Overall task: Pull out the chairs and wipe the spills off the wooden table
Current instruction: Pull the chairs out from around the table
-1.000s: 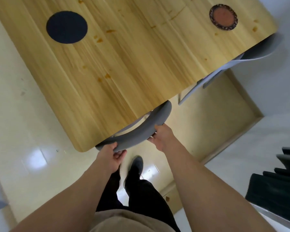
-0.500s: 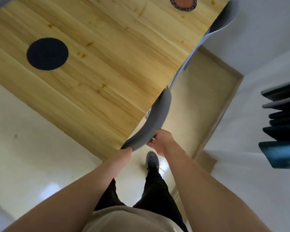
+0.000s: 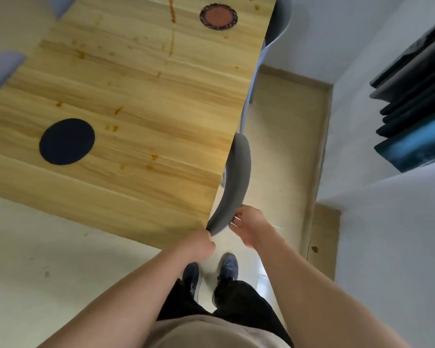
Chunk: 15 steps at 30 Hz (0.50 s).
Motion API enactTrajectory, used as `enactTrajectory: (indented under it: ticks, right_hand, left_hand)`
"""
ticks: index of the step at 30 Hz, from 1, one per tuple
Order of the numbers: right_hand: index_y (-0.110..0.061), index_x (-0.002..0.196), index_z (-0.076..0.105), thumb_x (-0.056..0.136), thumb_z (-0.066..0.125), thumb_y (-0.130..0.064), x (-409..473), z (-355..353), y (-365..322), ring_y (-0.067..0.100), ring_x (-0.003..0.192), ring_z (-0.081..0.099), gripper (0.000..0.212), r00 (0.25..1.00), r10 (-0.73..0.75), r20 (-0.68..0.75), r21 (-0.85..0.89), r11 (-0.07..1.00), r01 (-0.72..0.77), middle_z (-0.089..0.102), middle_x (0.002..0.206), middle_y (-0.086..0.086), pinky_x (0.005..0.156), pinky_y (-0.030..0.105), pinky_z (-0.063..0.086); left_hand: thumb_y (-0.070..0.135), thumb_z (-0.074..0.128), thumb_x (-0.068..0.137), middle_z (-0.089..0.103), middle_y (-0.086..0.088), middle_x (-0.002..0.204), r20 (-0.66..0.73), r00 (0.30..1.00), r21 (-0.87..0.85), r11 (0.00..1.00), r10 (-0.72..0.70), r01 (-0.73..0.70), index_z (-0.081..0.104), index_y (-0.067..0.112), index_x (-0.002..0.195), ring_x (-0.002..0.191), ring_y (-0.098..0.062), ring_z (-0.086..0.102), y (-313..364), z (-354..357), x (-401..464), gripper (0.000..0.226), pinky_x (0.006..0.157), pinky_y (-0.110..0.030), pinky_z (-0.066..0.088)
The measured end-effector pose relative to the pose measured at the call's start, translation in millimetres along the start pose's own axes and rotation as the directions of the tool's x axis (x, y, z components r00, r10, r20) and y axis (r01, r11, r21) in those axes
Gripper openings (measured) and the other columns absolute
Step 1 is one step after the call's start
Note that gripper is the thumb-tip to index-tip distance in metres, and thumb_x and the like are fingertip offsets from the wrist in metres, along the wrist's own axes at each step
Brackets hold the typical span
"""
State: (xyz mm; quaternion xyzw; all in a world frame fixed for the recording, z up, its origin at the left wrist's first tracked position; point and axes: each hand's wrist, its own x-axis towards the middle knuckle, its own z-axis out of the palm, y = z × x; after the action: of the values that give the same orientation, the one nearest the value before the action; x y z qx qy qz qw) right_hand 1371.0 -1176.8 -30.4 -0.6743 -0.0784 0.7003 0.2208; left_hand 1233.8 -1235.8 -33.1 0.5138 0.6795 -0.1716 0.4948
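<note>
A light wooden bench (image 3: pixel 136 96) carries scattered brown spills (image 3: pixel 153 157). A grey chair (image 3: pixel 237 182) sits tucked against its right edge.

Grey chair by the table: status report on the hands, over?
Left hand grips the grey chair backrest's near end. Right hand holds its rear edge. Chair tucked against wooden table; orange spills unwiped. Nothing blocking.

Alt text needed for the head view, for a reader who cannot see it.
Both hands, left hand and right hand, grip the grey chair back at the edge of a wooden table. Orange spills streak the tabletop, beside a dark round mat and a reddish coaster.
</note>
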Motion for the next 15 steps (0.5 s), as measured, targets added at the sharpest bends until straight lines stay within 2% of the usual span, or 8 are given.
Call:
enactTrajectory:
  ticks: [3,5,7,8,10,12,15]
  right_hand:
    - [-0.005,0.101,0.057,0.087,0.043,0.002,-9.8,6.0,4.7,0.021,0.075,0.057,0.021,0.997,-0.025,-0.068,-0.019,1.0,0.024,0.057,0.088,0.009,0.074,0.03,0.052]
    - [-0.006,0.1,0.057,0.087,0.042,-0.001,-13.8,15.9,6.0,0.021,0.071,0.054,0.02,0.989,-0.043,-0.139,-0.036,0.999,0.039,0.055,0.083,0.008,0.069,0.029,0.05]
    - [-0.008,0.1,0.054,0.09,0.043,-0.007,-22.6,28.1,8.0,0.023,0.073,0.05,0.015,0.974,-0.062,-0.218,-0.104,0.994,0.04,0.05,0.081,0.008,0.07,0.032,0.046]
    - [-0.007,0.102,0.051,0.092,0.042,-0.009,-29.4,35.5,9.0,0.024,0.074,0.048,0.014,0.964,-0.079,-0.254,-0.142,0.989,0.044,0.048,0.081,0.008,0.07,0.033,0.046]
    - [-0.009,0.105,0.045,0.093,0.04,-0.009,-44.1,53.5,17.1,0.021,0.069,0.042,0.013,0.941,-0.127,-0.314,-0.159,0.984,0.08,0.043,0.08,0.005,0.061,0.029,0.039]
    - [-0.012,0.11,0.043,0.092,0.039,-0.006,-55.3,66.9,27.5,0.018,0.072,0.043,0.02,0.921,-0.194,-0.337,-0.149,0.977,0.151,0.045,0.087,0.004,0.058,0.029,0.034]
    - [-0.013,0.11,0.043,0.091,0.041,-0.003,-72.7,95.4,42.8,0.015,0.067,0.044,0.022,0.876,-0.273,-0.398,-0.139,0.962,0.236,0.047,0.082,0.001,0.055,0.026,0.034]
  left_hand:
    - [0.021,0.043,0.098,0.063,-0.014,0.112,-0.071,0.985,0.09,0.984,0.159,-0.152,0.06,0.005,0.106,0.101,-0.032,0.06,-5.3,-13.3,1.0,0.024,0.069,-0.028,0.036]
    - [0.022,0.041,0.097,0.062,-0.014,0.11,-0.093,0.968,0.162,0.963,0.233,-0.216,0.055,0.011,0.097,0.099,-0.033,0.058,-6.8,-31.1,-1.5,0.018,0.068,-0.03,0.034]
    - [0.024,0.038,0.095,0.062,-0.012,0.11,-0.1,0.946,0.263,0.925,0.308,-0.273,0.047,0.018,0.091,0.095,-0.032,0.057,-12.0,-49.6,-4.0,0.012,0.07,-0.033,0.039]
    - [0.025,0.038,0.095,0.061,-0.011,0.111,-0.097,0.938,0.313,0.905,0.333,-0.289,0.047,0.017,0.094,0.095,-0.031,0.057,-16.1,-60.0,-5.4,0.012,0.073,-0.034,0.042]
    - [0.029,0.038,0.097,0.058,-0.01,0.12,-0.081,0.916,0.403,0.854,0.393,-0.33,0.052,0.014,0.111,0.106,-0.03,0.057,-30.8,-81.6,-3.3,0.025,0.084,-0.037,0.047]
    - [0.031,0.039,0.098,0.055,-0.01,0.129,-0.064,0.903,0.475,0.809,0.425,-0.347,0.052,0.013,0.126,0.116,-0.03,0.054,-40.4,-97.9,-2.9,0.035,0.094,-0.04,0.047]
    - [0.029,0.041,0.099,0.052,-0.01,0.136,-0.036,0.856,0.547,0.727,0.516,-0.415,0.049,0.013,0.132,0.122,-0.03,0.051,-56.4,-125.3,-6.0,0.038,0.097,-0.039,0.046]
